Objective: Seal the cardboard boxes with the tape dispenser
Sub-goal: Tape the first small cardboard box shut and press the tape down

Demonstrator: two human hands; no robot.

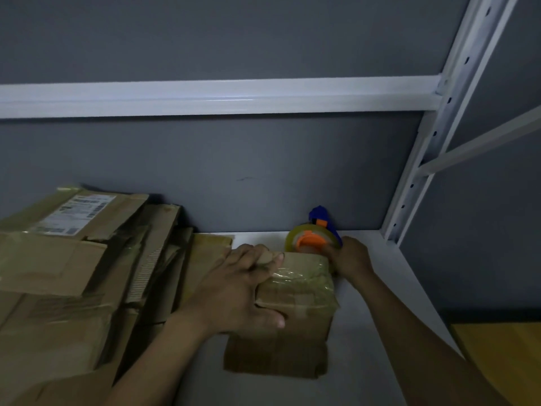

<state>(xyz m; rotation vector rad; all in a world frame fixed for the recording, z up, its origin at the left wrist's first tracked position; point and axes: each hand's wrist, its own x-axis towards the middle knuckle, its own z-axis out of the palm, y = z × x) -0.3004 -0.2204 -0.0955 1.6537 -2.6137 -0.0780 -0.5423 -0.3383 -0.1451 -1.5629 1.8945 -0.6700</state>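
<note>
Dispenser (311, 240) meets the box (304, 297) at its far end, held by right grip (351, 259); left grip (234, 288) clamps the top.

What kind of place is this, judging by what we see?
Probably a storeroom or packing area: white slotted metal shelving against a grey wall, a stack of flattened cardboard boxes, and a small box being sealed with a tape dispenser.

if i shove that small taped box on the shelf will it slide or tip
The small box probably slides easily: it sits on a smooth shelf. Its creased, dented walls suggest it may flex under pressure. The glossy tape could feel slippery.
</note>
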